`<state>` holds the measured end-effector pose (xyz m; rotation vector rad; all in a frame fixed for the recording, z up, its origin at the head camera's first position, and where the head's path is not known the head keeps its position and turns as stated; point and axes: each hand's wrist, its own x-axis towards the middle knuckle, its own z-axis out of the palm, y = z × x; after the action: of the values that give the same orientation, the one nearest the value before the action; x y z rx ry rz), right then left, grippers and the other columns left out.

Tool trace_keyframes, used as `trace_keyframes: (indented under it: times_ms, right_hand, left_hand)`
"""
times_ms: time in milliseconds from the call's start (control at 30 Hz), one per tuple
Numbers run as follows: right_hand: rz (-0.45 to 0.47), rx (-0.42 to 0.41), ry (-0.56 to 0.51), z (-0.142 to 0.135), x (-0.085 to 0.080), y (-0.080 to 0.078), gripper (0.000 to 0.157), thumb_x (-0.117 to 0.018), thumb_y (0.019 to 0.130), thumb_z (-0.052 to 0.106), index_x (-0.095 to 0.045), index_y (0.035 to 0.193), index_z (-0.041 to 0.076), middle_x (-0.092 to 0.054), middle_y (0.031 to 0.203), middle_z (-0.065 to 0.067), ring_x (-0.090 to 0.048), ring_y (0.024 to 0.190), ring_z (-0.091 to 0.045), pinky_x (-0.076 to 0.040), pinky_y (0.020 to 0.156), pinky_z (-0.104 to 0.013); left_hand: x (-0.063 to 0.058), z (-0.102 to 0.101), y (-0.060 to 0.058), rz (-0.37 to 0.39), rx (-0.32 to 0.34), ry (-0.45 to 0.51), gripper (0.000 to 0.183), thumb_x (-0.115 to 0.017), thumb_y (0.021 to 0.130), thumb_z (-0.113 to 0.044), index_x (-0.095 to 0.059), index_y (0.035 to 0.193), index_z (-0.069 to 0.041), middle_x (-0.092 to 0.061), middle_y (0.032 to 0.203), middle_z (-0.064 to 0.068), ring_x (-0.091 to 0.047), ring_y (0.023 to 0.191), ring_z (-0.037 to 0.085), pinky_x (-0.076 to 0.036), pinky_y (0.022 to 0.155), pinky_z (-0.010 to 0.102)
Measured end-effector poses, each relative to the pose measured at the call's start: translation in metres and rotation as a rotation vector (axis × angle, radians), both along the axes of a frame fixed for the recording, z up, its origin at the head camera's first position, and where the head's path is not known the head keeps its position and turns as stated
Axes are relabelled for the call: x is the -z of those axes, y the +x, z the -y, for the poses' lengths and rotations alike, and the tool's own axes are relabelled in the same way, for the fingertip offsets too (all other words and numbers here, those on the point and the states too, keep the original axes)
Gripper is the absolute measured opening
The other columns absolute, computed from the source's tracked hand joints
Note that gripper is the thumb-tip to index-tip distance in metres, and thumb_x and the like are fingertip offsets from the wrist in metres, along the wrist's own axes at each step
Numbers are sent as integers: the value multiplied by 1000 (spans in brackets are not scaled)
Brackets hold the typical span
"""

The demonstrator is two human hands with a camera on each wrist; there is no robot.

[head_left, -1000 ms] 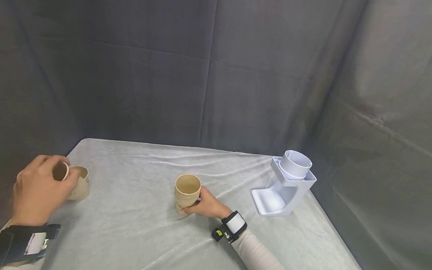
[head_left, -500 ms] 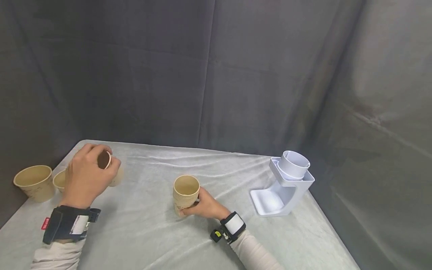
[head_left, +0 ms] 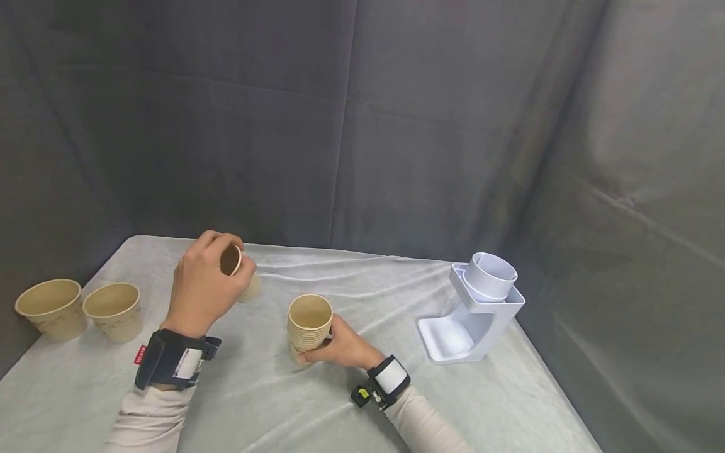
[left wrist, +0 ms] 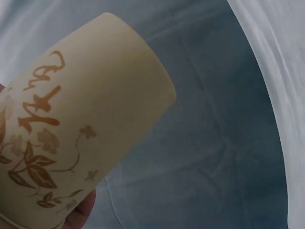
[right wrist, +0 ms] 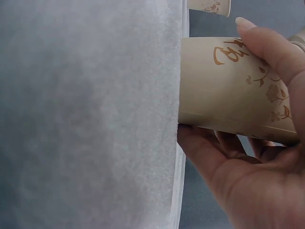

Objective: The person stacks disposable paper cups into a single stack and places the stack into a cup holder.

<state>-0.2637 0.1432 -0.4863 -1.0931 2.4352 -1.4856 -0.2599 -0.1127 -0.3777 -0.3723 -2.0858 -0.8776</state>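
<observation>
My left hand (head_left: 206, 283) grips a beige paper cup (head_left: 251, 288) above the table, left of centre. That cup is tilted and partly hidden by my fingers in the head view; in the left wrist view the cup (left wrist: 109, 90) shows orange lettering and a flower print. Around a stack of nested paper cups (head_left: 308, 336) at the table's middle, my right hand (head_left: 348, 344) curls from the right side. The stack stands upright on the cloth. In the right wrist view, thumb and fingers hold the stack (right wrist: 214, 95) from either side.
Two beige paper cups, an outer cup (head_left: 56, 318) and an inner cup (head_left: 118, 318), stand upright at the table's left edge. To the right is a white plastic stand (head_left: 493, 327) with a round cylinder (head_left: 495, 277) on top. A light cloth (head_left: 260, 384) covers the table; grey curtains surround it.
The left hand has moved right across the table with the paper cup, uncovering two standing cups at the left. My right hand and the stack have stayed in place.
</observation>
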Motion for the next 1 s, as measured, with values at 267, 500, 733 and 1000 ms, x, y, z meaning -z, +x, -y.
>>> trace_keyframes:
  times_ms: [267, 500, 733, 1000]
  right_hand:
    - [-11, -6, -7, 2, 0, 0, 70, -79, 64, 9, -46, 126, 11, -58, 115, -2, -54, 107, -13, -41, 95, -35]
    - [-4, -16, -5, 1, -2, 0, 72, -79, 65, 9, -44, 127, 15, -57, 116, 2, -54, 108, -13, -41, 95, -35]
    - [12, -34, 2, 1, -3, 0, 73, -79, 66, 11, -42, 129, 17, -56, 118, 1, -54, 108, -13, -41, 95, -34]
    - [33, -60, 5, 1, -1, -1, 68, -77, 68, 11, -43, 126, 21, -56, 117, 1, -55, 106, -14, -44, 92, -33]
  left_hand:
    - [1, -26, -1, -37, 81, 30, 15, -58, 78, -23, -62, 88, -13, -54, 90, 2, -53, 80, 21, -48, 61, 44]
    - [3, -41, 2, -55, 137, 41, 15, -58, 78, -23, -61, 90, -14, -55, 92, 0, -53, 84, 18, -48, 61, 41]
    - [4, -58, 8, -74, 217, 14, 17, -57, 77, -23, -60, 92, -16, -54, 94, -2, -50, 85, 14, -47, 62, 38]
    - [12, -74, 9, -80, 264, -46, 17, -56, 76, -23, -60, 91, -16, -54, 94, -5, -50, 84, 11, -48, 65, 34]
